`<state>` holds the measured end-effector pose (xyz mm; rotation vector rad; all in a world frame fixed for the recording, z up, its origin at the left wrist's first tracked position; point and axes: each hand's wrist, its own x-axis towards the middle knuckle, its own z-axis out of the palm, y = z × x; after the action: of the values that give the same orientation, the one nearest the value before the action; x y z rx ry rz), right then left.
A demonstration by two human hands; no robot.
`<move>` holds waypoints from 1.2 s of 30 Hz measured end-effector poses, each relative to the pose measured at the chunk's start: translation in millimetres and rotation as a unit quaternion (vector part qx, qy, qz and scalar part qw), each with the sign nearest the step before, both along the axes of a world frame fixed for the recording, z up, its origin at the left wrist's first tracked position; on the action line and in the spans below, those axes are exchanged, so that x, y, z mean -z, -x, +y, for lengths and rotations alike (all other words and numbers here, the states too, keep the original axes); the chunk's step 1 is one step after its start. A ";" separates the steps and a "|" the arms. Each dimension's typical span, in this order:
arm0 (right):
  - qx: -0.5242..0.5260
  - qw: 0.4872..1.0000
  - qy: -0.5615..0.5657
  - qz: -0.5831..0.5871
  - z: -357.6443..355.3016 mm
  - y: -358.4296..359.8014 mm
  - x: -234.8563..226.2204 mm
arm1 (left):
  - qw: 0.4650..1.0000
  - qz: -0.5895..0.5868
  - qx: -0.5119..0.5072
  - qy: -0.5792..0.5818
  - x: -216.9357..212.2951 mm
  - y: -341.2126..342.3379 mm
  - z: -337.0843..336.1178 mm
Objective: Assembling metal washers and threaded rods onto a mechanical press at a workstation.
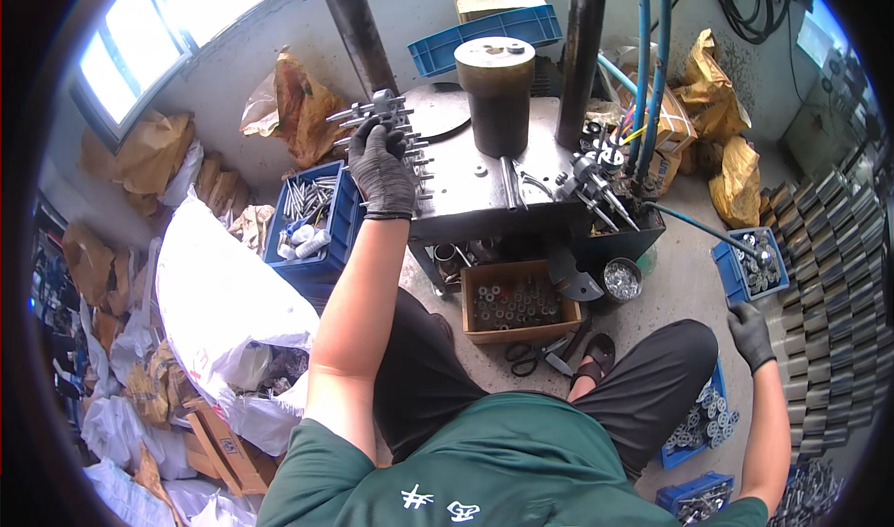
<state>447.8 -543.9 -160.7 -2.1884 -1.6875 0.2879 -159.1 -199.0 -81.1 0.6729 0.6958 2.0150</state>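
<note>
My left hand (384, 178), in a dark glove, curls its fingers over a cluster of metal shaft parts (384, 108) at the left edge of the press table. The fingers hide just which piece they grip. Thin shaft ends stick out on both sides of this hand. My right hand (751, 336), also gloved, is low at the far right, its fingers bent at the near rim of a blue bin (734, 280) with small metal parts in it. A thick steel cylinder (500, 99) stands upright in the middle of the press table (447, 178).
More shaft parts (596, 182) lie at the table's right, beside blue hoses (643, 61). Below are a wooden box (521, 333) of metal rings and a round tin (622, 280). A blue crate (346, 215) and white sack (223, 294) stand left; stacked metal pieces (833, 313) line the right.
</note>
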 end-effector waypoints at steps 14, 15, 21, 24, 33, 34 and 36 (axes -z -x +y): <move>-0.421 0.841 0.335 -0.055 178.0 237.6 29.5 | 0.738 -0.432 0.469 -0.219 33.2 91.2 62.3; -0.415 0.849 0.323 -0.052 181.1 235.4 37.9 | 0.776 -0.360 0.467 -0.222 28.9 89.2 59.1; -0.427 0.869 0.246 -0.036 187.2 237.6 54.7 | 0.817 -0.305 0.454 -0.184 32.1 78.6 67.2; -0.421 0.871 0.248 -0.048 179.0 240.4 57.4 | 0.915 -0.190 0.291 -0.207 18.2 55.4 54.9; -0.474 0.880 -0.028 0.024 212.0 338.9 7.3 | 0.947 0.223 0.080 -0.219 -14.4 13.2 3.4; -0.463 0.884 -0.055 0.025 225.8 361.7 -6.8 | 0.947 0.224 0.079 -0.217 -21.7 12.7 -10.6; -0.443 0.892 -0.090 -0.005 262.8 396.9 -26.5 | 0.934 0.227 0.162 -0.223 -30.7 12.7 -35.4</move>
<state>50.9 -281.2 -134.2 -1.1599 -2.5000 0.3195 -171.8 -234.4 -50.4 1.4556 0.3418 1.7250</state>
